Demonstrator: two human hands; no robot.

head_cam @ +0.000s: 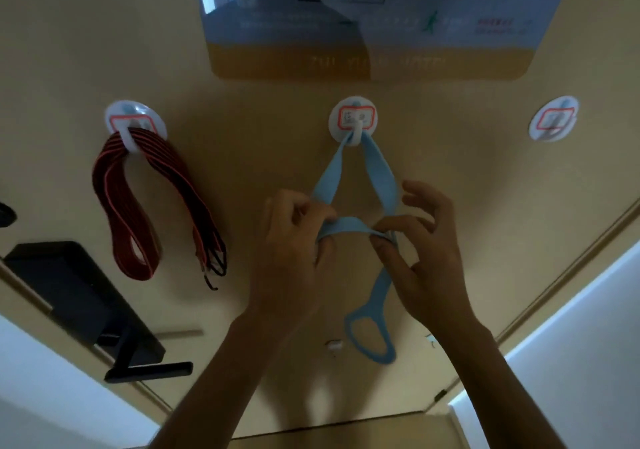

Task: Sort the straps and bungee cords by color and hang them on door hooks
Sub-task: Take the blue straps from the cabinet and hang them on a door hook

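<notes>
The left hand and right hand each pinch their grip on the blue strap hanging from the middle hook, with red bungee cords on the left hook, another hook at right and a black door lock near left.

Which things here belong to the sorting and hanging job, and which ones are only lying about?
Belong to the job: blue strap on the middle hook, pinched by the left hand and the right hand; red-and-black cords on the left hook; right hook, with nothing on it.

Only lying about: black door lock; printed sign above the hooks.
</notes>
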